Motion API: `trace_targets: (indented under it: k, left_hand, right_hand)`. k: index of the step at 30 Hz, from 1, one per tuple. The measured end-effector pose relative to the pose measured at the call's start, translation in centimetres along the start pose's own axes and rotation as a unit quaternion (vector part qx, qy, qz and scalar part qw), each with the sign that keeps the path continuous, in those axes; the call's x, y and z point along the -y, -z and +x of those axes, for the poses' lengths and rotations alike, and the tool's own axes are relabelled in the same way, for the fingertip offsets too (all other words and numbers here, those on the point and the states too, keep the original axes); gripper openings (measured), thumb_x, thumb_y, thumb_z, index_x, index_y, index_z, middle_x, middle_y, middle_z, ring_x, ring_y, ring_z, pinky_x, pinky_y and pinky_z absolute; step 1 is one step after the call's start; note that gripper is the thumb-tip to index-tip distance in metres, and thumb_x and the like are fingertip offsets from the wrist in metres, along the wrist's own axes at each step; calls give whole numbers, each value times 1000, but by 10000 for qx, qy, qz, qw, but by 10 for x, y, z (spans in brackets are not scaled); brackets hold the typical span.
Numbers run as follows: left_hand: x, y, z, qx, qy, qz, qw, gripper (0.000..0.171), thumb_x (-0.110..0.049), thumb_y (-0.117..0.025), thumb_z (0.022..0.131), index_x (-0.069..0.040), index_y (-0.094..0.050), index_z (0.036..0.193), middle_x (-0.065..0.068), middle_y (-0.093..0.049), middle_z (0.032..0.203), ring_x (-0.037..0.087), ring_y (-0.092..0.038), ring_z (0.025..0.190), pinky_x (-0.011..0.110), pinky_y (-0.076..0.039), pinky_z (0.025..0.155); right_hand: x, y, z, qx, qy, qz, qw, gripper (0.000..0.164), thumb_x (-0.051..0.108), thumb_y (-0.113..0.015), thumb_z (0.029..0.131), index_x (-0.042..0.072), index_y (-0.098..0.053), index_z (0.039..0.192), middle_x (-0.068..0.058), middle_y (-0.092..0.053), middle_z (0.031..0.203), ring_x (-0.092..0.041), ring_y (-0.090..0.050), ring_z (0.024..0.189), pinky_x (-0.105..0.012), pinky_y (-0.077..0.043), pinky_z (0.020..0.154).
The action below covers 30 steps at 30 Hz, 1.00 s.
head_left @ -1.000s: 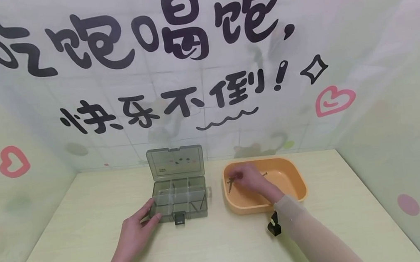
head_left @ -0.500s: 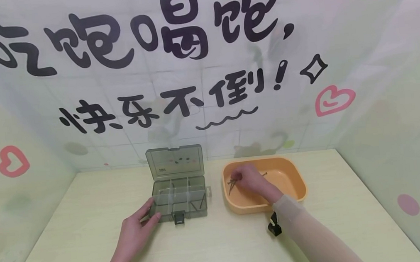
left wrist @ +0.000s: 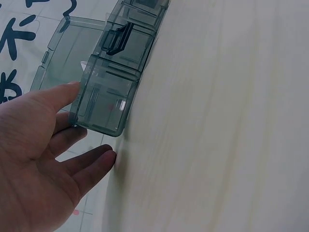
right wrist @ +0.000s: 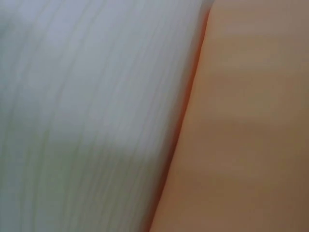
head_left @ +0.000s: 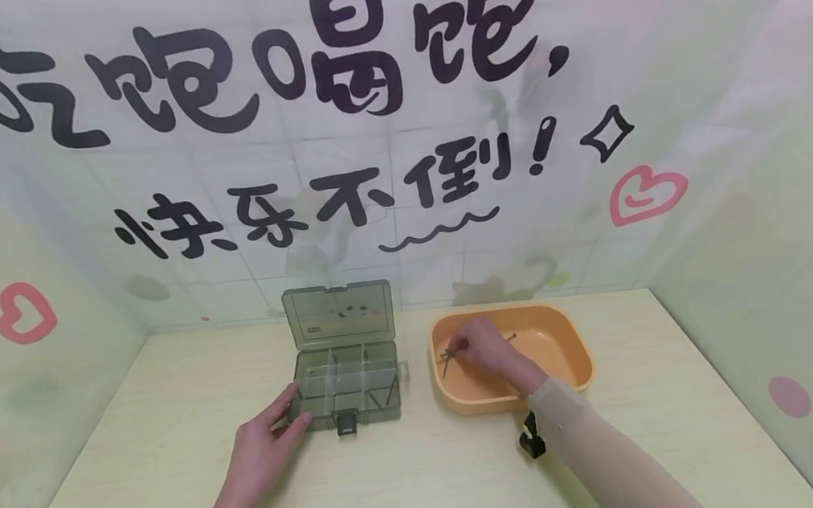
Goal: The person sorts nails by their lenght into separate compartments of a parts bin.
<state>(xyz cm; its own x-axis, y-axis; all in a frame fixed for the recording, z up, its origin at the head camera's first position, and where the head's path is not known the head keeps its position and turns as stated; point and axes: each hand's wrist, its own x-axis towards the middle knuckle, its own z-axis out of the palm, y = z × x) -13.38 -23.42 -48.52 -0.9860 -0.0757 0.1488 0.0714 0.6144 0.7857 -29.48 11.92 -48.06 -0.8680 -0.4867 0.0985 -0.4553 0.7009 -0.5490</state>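
Observation:
An open, smoky-grey compartment box (head_left: 345, 384) with clear dividers stands on the table, its lid (head_left: 339, 316) tipped up behind. My left hand (head_left: 267, 444) holds the box's left end, thumb on the front wall and fingers at the side, as the left wrist view shows too. Long thin screws (head_left: 392, 390) lean in the front right compartment. Inside the orange tray (head_left: 567, 353), my right hand (head_left: 483, 346) pinches at a small cluster of dark screws (head_left: 446, 363) near the left wall; its fingertips partly hide them. Another screw (head_left: 512, 337) lies behind this hand.
The pale wooden table (head_left: 426, 478) carries both containers side by side, with a gap between them. A black clip-like piece (head_left: 532, 441) is by my right wrist. A printed curtain (head_left: 397, 150) rises close behind the box and tray.
My right fingers shift slightly down and right at the screws in the tray, and the screws move a little under them. The left hand and the box stay in place.

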Motion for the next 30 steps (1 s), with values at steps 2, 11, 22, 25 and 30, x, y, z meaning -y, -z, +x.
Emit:
trace_targets:
  k: [2, 11, 22, 25, 30]
  left_hand:
    - [0, 0, 0, 5, 1, -9, 10000, 58, -20, -69, 101, 2, -48, 150, 33, -48, 145, 48, -62, 117, 42, -59, 91]
    - [1, 0, 0, 25, 36, -52, 10000, 58, -20, -69, 101, 2, -48, 150, 33, -48, 146, 48, -62, 118, 41, -59, 91]
    - [2, 0, 0, 71, 135, -5, 9999, 59, -24, -68, 102, 2, -46, 151, 31, -47, 148, 46, -60, 122, 42, -58, 94]
    - [2, 0, 0, 76, 145, -12, 9999, 59, -24, -68, 102, 2, -46, 151, 30, -46, 148, 46, -60, 122, 42, -58, 93]
    - [2, 0, 0, 77, 125, -12, 9999, 60, -25, -68, 102, 1, -47, 151, 29, -46, 149, 46, -59, 123, 42, -58, 94]
  right_hand:
    - [-1, 0, 0, 10, 93, -53, 9999, 16, -8, -73, 84, 5, -81, 87, -5, -76, 85, -23, -70, 88, -40, -61, 86]
    - [-3, 2, -1, -78, 526, -223, 9983, 12, -5, -74, 86, 4, -82, 85, -6, -77, 85, -25, -71, 88, -40, -61, 84]
    - [-5, 4, -1, -208, 624, -334, 9973, 10, -3, -75, 87, 5, -82, 86, -6, -77, 86, -24, -71, 87, -38, -61, 83]
    - [-4, 5, -2, -174, 556, -204, 9981, 13, -6, -74, 86, 5, -82, 87, -7, -77, 88, -25, -71, 89, -40, -61, 85]
    - [-3, 7, -3, -154, 517, -129, 9985, 15, -6, -73, 86, 5, -82, 89, -7, -77, 89, -25, -71, 91, -40, -61, 86]
